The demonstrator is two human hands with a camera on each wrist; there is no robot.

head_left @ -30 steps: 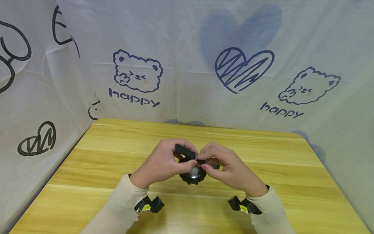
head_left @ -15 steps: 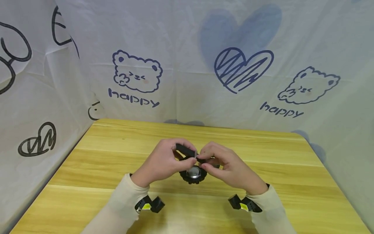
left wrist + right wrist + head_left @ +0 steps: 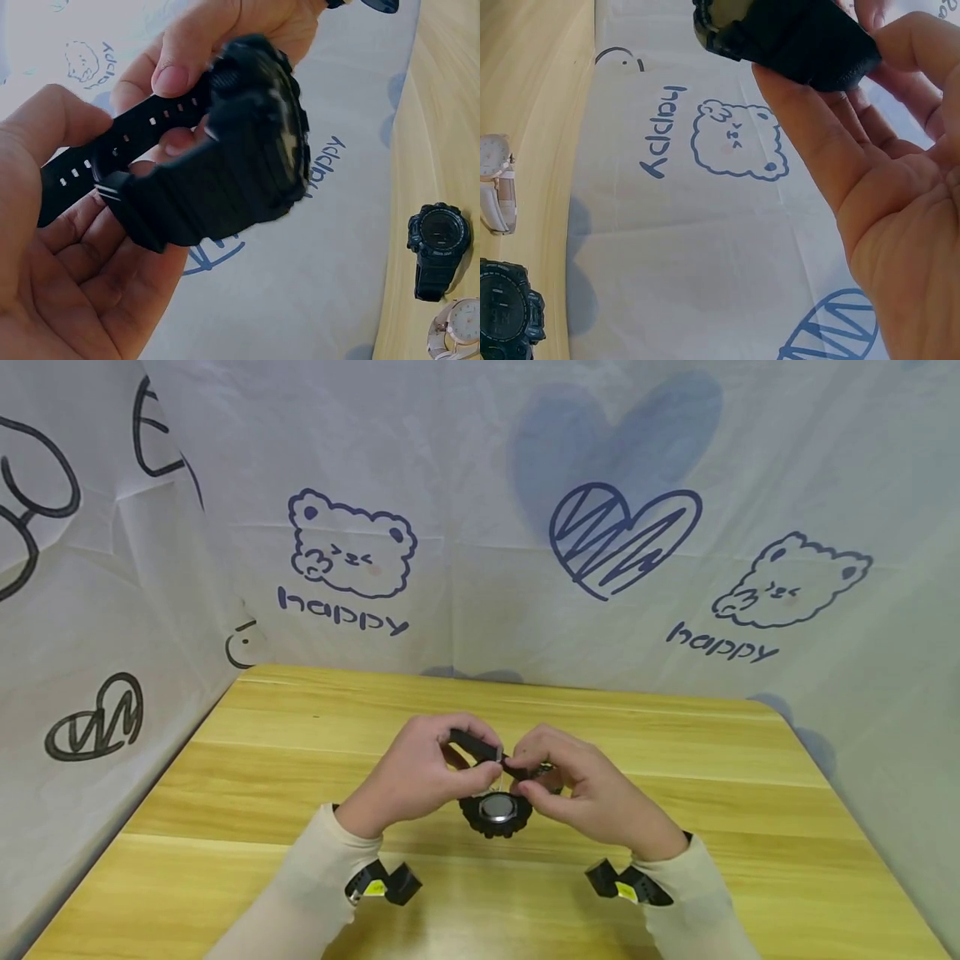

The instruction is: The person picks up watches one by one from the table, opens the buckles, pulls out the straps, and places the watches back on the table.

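Note:
Both hands hold one black wristwatch (image 3: pixel 497 808) in front of the body, its case hanging below the fingers with a round silvery disc facing up. My left hand (image 3: pixel 427 772) pinches the strap (image 3: pixel 475 745) between thumb and fingers. In the left wrist view, the perforated strap end (image 3: pixel 157 124) passes by a band loop (image 3: pixel 112 184) close to the left fingertips. My right hand (image 3: pixel 592 789) pinches the band from the other side. In the right wrist view, the watch's dark band (image 3: pixel 810 45) lies against the right fingers, and part of the watch is cut off by the frame.
A second black digital watch (image 3: pixel 441 240) lies on the wooden table (image 3: pixel 315 777). Beside it is a pale-strapped watch (image 3: pixel 463 326) with a light dial. In the head view the hands mostly hide them. A white printed cloth (image 3: pixel 480 610) hangs behind the table.
The hands stay nearly in place with the same grip on the strap. The watch case has shifted slightly, showing more of its silvery disc below the fingers.

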